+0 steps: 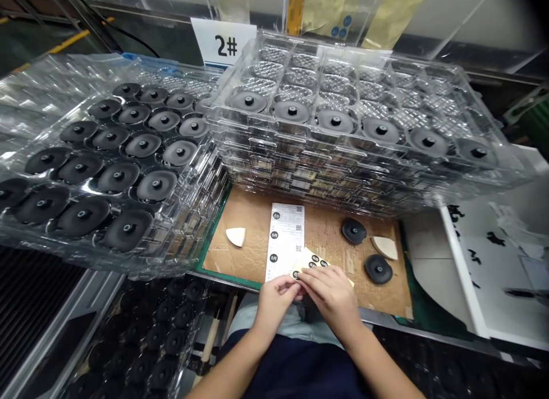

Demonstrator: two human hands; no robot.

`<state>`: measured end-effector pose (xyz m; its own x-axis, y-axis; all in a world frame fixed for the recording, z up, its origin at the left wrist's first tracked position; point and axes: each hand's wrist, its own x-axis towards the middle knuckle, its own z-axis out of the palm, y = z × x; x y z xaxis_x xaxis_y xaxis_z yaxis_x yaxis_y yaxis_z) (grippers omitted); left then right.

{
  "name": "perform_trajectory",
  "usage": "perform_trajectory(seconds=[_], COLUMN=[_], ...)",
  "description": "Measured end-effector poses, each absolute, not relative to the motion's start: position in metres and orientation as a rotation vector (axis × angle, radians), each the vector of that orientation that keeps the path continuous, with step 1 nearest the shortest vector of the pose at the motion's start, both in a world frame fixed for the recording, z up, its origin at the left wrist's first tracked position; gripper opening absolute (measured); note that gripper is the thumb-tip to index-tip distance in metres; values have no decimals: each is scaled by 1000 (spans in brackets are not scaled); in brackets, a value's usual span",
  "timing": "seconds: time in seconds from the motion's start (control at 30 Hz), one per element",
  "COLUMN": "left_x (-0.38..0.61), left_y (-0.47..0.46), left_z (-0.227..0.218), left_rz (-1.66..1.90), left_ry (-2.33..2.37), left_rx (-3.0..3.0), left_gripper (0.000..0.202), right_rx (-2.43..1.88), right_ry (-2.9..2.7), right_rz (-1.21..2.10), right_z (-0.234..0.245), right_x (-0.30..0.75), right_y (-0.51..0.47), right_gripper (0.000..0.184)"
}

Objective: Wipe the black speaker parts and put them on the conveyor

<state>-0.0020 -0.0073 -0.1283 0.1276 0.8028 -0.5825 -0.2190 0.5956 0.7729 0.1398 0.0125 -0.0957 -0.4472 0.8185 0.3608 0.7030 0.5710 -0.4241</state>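
Observation:
A pale yellow sticker sheet [307,258] with round black stickers is tilted above the front edge of the cardboard. My left hand [277,300] is closed, with thumb and forefinger pinching at the sheet's near left corner. My right hand [333,295] lies over the sheet's near side, its fingertips pressed together on it and meeting those of my left hand. Whether a sticker has come loose there is hidden by the fingers. Beneath and behind the sheet is a white printed paper strip [288,230], with round black stickers down its left side.
Two round black knobbed lids [354,231] and a cream wedge [385,247] rest on the cardboard [249,207] at right; another wedge [235,236] is at left. Stacked clear trays [300,176] rise behind, more trays [171,244] with lids at left. A white bin [465,273] stands right.

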Motion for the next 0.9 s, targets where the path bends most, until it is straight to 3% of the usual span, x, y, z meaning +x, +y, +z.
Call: perform_trajectory(seconds=[0.9], left_x=[0], left_y=[-8], left_z=[-129], left_rz=[834], left_ry=[1239], left_rx=[589], left_gripper=[14], right_rx=[-1129], right_ry=[-2358], right_rz=[349], right_z=[-93], right_x=[140], right_y=[19], right_gripper=[17])
